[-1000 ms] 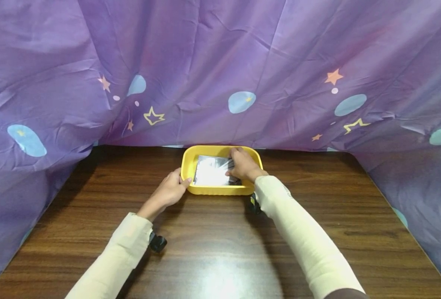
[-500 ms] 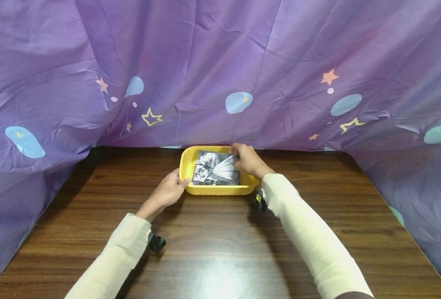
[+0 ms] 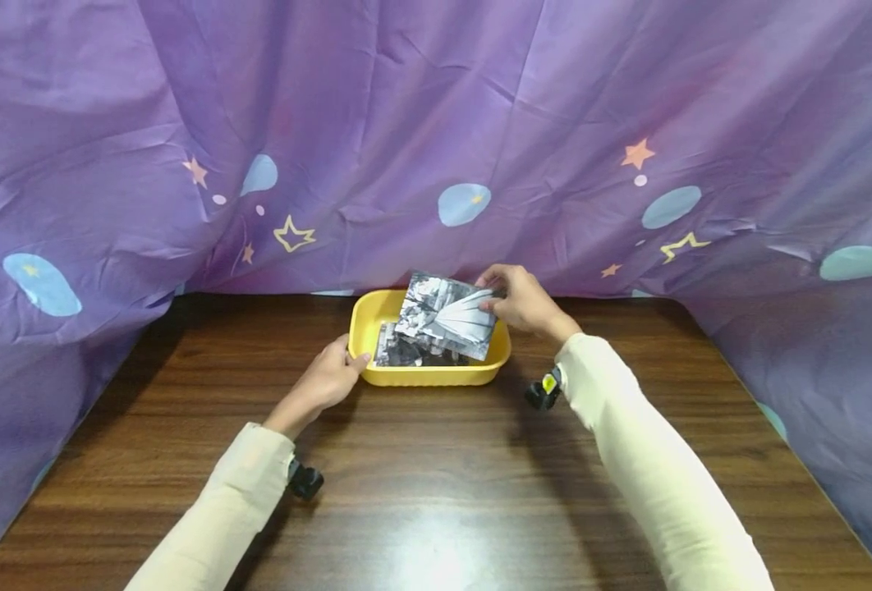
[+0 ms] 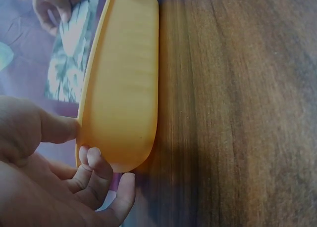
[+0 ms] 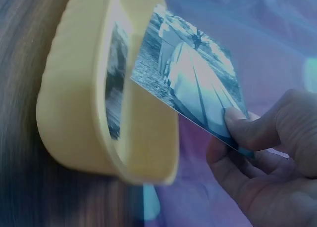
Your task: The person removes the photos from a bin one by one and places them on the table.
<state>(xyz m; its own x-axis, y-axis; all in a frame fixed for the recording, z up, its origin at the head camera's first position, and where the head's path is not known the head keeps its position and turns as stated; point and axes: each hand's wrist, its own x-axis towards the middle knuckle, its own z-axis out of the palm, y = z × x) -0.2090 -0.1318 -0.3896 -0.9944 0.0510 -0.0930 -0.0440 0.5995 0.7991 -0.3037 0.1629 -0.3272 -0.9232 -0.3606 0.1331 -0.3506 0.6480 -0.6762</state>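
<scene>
Here, mid-frame, the right hand (image 3: 526,304) pinches a black-and-white photo print (image 3: 445,315) by its edge, tilted above the yellow plastic tray (image 3: 429,377); the left hand (image 3: 325,377) grips the tray's left rim. A light pinch and steady tray should spare the second print (image 3: 394,351) inside.

Curtained-off workspace: purple starry cloth (image 3: 362,123), wooden table (image 3: 406,460)

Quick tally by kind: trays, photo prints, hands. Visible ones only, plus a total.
Yellow tray: 1
Photo prints: 2 (held print, lower print inside the tray)
Hands: 2 (left hand, right hand)
Total: 5; can't tell whether more prints lie underneath.
</scene>
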